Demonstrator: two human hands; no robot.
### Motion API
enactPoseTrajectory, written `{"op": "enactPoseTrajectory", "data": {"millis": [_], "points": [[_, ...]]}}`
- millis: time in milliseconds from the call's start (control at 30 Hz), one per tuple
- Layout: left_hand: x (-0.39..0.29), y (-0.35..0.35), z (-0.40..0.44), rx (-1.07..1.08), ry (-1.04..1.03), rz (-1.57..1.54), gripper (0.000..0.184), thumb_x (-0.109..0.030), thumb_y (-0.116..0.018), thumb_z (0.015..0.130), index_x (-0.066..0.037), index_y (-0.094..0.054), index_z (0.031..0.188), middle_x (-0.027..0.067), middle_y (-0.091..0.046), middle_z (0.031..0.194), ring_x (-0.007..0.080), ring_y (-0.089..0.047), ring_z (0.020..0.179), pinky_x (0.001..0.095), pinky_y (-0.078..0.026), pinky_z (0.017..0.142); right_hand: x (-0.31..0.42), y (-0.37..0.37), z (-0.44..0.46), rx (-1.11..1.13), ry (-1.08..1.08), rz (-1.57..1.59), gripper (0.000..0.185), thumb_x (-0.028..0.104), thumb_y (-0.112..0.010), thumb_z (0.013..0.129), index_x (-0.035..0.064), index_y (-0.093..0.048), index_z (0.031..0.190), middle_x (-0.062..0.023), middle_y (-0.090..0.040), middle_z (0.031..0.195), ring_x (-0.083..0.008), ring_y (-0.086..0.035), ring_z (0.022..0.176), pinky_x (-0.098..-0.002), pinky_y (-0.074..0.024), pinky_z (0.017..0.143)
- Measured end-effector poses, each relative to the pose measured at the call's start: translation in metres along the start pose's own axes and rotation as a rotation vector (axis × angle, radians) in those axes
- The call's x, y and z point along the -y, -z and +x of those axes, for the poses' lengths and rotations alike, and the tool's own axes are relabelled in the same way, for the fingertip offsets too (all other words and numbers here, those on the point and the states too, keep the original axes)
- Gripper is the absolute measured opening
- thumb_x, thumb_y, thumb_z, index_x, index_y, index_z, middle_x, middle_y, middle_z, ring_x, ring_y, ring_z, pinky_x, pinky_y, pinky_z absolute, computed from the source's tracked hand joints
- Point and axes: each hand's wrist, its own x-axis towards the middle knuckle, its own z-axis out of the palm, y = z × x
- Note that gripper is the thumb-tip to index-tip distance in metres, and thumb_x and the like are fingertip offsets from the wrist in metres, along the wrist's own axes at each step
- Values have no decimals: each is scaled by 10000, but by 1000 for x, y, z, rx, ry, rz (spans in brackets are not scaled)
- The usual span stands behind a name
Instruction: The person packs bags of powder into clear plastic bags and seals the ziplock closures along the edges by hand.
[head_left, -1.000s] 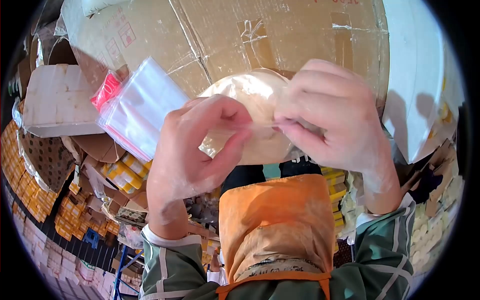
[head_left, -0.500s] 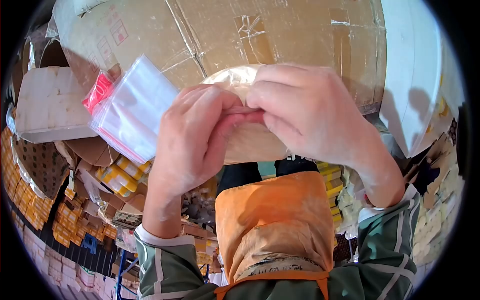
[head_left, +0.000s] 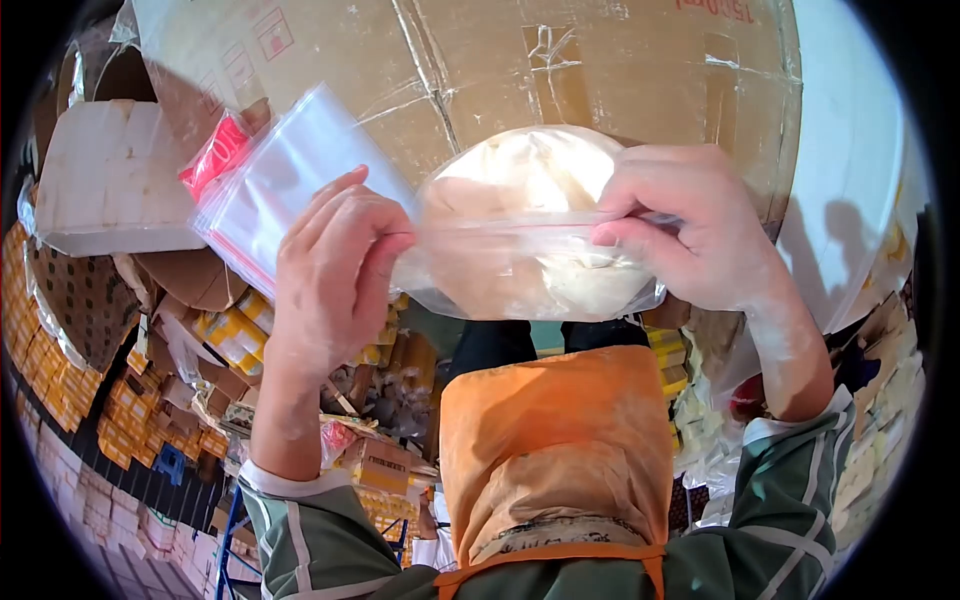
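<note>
A clear zip-lock bag (head_left: 500,285) filled with pale cream powder lies at the near edge of the cardboard, its zip strip running crosswise between my hands. With thumb and fingers closed, my left hand (head_left: 345,255) pinches the strip's left end. My right hand (head_left: 685,225) grips the strip farther right, thumb below and fingers above. Left of the bag lies a stack of flat clear zip-lock bags (head_left: 290,170), close to my left hand. A red-printed plastic packet (head_left: 218,155) sits at the stack's left edge.
Brown cardboard (head_left: 480,75) with tape strips forms the work surface. A white foam box (head_left: 115,185) stands at the left, and a white panel or container (head_left: 850,150) rises at the right. Yellow-wrapped packages (head_left: 235,335) lie below left. An orange apron (head_left: 555,430) covers my front.
My hands have moved apart along the zip strip, the left one leftward and the right one slightly right. More of the powder-filled bag shows between them. The view has shifted a little.
</note>
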Motion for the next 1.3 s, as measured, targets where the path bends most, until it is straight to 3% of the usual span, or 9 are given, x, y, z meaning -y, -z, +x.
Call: {"op": "enactPoseTrajectory", "data": {"millis": [267, 333, 433, 500, 633, 733, 967, 1133, 1300], "points": [[14, 23, -23, 0, 132, -124, 81, 54, -601, 790, 4, -543, 818, 102, -566, 723, 293, -590, 693, 480, -469, 966, 1, 9, -3, 79, -152, 18, 83, 11, -657, 796, -5, -579, 771, -83, -539, 668, -162, -510, 590, -272, -388, 540], [17, 19, -26, -11, 184, -242, 93, 66, -602, 786, 15, -544, 837, 118, -560, 739, 303, -585, 720, 457, -466, 956, 7, 8, -3, 71, -224, 90, 88, 37, -654, 800, -4, -580, 775, -82, -534, 674, -164, -499, 585, -273, -391, 546], [27, 6, -32, -62, 189, -375, 79, 48, -607, 815, 12, -540, 835, 114, -572, 781, 264, -600, 779, 410, -467, 921, 16, 13, 3, 103, -204, -177, 140, 115, -677, 791, 16, -580, 774, -86, -535, 690, -226, -528, 613, -297, -419, 570], [24, -13, -32, -255, 226, -751, 82, 31, -621, 832, -2, -546, 832, 123, -603, 870, 220, -588, 851, 366, -457, 880, 26, 5, 11, 83, -134, -297, 145, 131, -683, 790, 26, -584, 779, -89, -544, 705, -234, -544, 642, -308, -430, 582], [16, -49, -29, -285, 170, -1235, 113, 9, -704, 788, 7, -608, 847, 137, -642, 960, 214, -568, 898, 351, -448, 821, 35, -19, 31, 71, -15, -372, 120, 106, -698, 763, 35, -611, 804, -91, -566, 747, -247, -571, 710, -337, -452, 629], [21, -66, -24, -342, 66, -1199, 138, -17, -755, 753, 11, -665, 854, 120, -658, 904, 221, -572, 897, 352, -449, 807, 30, -38, 42, 38, 88, -268, 120, 56, -703, 739, 20, -623, 821, -93, -566, 747, -266, -566, 702, -335, -447, 634], [21, -80, -25, -433, 127, -1368, 163, -5, -803, 685, 6, -712, 820, 112, -691, 830, 214, -570, 869, 344, -448, 785, 31, -49, 52, 63, 46, -227, 122, 66, -691, 735, 22, -599, 802, -112, -551, 737, -291, -546, 673, -348, -433, 606], [21, -71, -27, -429, 151, -1282, 107, 5, -752, 743, 14, -723, 846, 127, -709, 842, 215, -594, 855, 332, -458, 777, 31, -51, 58, 91, 83, -193, 114, 56, -692, 735, 18, -598, 789, -111, -547, 720, -275, -546, 652, -337, -430, 593], [31, -58, -38, -415, 228, -1156, 81, -20, -694, 816, 24, -729, 875, 161, -719, 871, 261, -644, 901, 343, -499, 830, 35, -21, 48, 137, -192, -292, 88, 13, -683, 756, 4, -597, 743, -78, -546, 691, -186, -543, 637, -309, -435, 593]]}}
